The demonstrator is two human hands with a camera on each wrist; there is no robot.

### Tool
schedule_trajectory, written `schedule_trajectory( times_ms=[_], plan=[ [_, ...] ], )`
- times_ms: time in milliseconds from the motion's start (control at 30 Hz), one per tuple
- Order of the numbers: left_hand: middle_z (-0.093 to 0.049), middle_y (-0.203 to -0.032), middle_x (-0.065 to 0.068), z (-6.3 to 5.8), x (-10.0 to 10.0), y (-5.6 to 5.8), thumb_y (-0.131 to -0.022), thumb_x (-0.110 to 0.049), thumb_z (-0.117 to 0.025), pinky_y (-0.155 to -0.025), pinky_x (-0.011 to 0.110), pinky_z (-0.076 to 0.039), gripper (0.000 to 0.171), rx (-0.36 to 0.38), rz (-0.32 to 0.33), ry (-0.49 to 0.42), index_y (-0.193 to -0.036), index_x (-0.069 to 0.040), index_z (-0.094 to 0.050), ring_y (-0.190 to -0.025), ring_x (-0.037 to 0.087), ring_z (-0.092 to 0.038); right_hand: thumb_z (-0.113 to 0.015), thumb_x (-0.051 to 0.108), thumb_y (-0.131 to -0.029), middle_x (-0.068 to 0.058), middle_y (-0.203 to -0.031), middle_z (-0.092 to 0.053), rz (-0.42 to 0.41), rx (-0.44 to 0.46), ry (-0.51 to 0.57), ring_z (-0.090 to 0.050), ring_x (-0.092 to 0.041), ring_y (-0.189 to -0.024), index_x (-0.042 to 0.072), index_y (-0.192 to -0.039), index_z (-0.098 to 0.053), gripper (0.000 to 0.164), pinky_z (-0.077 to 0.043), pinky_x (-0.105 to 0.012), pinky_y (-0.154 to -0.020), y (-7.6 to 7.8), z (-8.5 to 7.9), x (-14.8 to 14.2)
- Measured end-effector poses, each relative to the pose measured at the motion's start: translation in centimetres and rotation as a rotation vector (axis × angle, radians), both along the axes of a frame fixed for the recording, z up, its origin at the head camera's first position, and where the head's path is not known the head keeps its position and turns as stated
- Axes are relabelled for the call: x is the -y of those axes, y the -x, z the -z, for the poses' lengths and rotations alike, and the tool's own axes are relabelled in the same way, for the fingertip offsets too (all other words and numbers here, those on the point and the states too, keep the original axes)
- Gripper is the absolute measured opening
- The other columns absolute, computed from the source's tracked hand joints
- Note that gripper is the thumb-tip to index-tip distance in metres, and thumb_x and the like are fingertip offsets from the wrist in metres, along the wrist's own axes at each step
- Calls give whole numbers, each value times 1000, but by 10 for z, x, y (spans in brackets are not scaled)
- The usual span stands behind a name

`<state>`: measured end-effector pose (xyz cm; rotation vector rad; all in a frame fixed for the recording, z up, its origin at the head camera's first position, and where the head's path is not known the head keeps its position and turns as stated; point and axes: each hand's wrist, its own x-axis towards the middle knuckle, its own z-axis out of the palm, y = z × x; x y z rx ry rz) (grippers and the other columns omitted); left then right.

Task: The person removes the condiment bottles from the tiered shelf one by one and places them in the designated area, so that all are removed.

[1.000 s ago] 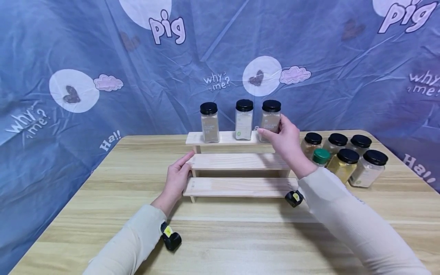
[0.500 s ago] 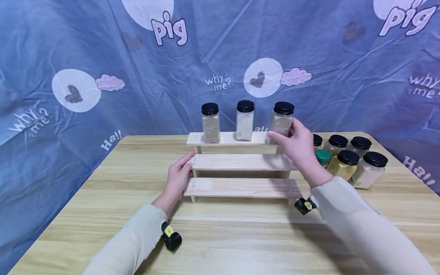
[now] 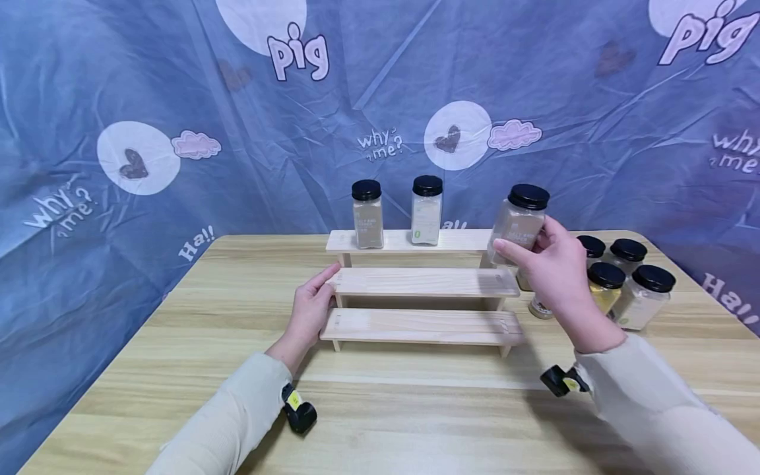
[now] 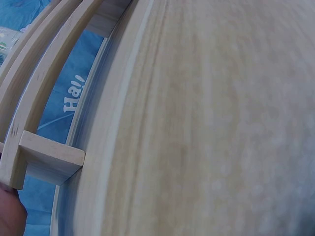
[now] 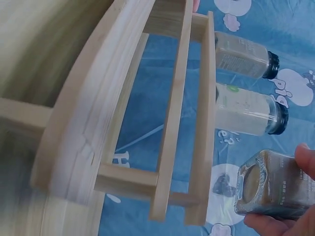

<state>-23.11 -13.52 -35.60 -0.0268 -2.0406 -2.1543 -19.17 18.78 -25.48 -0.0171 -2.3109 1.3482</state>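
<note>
My right hand (image 3: 555, 264) grips a spice jar (image 3: 515, 227) with a black lid, brownish contents and a "salt and pepper" label. The jar is in the air, slightly tilted, off the right end of the three-step wooden rack (image 3: 424, 282); in the right wrist view the bottom of this spice jar (image 5: 253, 184) shows apart from the top board. At the rack's left end, my left hand (image 3: 307, 310) holds the middle step, a fingertip (image 5: 196, 5) showing behind the board. On the top step stand a brownish jar (image 3: 369, 221) and a white-filled jar (image 3: 427, 216).
More spice jars (image 3: 644, 300) with black lids stand grouped on the table (image 3: 427, 409) at the right, partly hidden behind my right hand. A small jar (image 3: 540, 307) stands near the rack's right end. A blue printed cloth (image 3: 332, 152) hangs behind the table.
My right hand has carried the spice jar rightward and toward me, from over the top step to beyond its right end. The left hand stays at the rack.
</note>
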Motion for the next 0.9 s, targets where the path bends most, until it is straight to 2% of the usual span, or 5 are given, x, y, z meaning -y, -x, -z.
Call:
schedule_trajectory(
  times_ms=[233, 367, 567, 733, 900],
  plan=[
    [-47, -138, 8, -1, 0, -1, -84, 2, -42, -86, 18, -47, 47, 5, 9, 11, -130, -3, -53, -115, 19, -52, -77, 32, -74, 20, -90, -62, 44, 22, 0, -57, 14, -78, 14, -120, -56, 54, -47, -7, -65, -16, -1, -13],
    [-47, -138, 9, -1, 0, -2, -84, 3, -42, -87, 18, -47, 47, 6, 6, 14, -129, -2, -53, -115, 20, -51, -78, 28, -74, 28, -88, -59, 51, 26, 45, -57, 15, -80, 17, -118, -58, 49, -46, -5, -67, -25, 1, -19],
    [-48, -137, 10, 1, 0, -1, -85, 3, -42, -84, 18, -49, 46, 6, 7, 9, -129, -2, -53, -111, 18, -53, -81, 22, -70, 33, -80, -59, 73, 32, 46, -57, 15, -76, 27, -108, -59, 43, -44, -4, -62, -38, 7, -32],
    [-47, -138, 10, 0, 0, -2, -85, 3, -42, -86, 19, -48, 46, 7, 7, 16, -129, -3, -53, -113, 20, -53, -81, 14, -69, 34, -80, -59, 70, 30, 74, -58, 14, -74, 29, -109, -59, 49, -44, -4, -62, -47, 10, -40],
    [-47, -138, 11, -1, 0, -2, -85, 2, -42, -87, 19, -48, 46, 3, 0, 13, -129, -2, -53, -112, 19, -53, -81, 12, -68, 34, -80, -60, 61, 50, 79, -58, 14, -72, 30, -105, -58, 47, -45, -6, -57, -55, 14, -50]
  ],
)
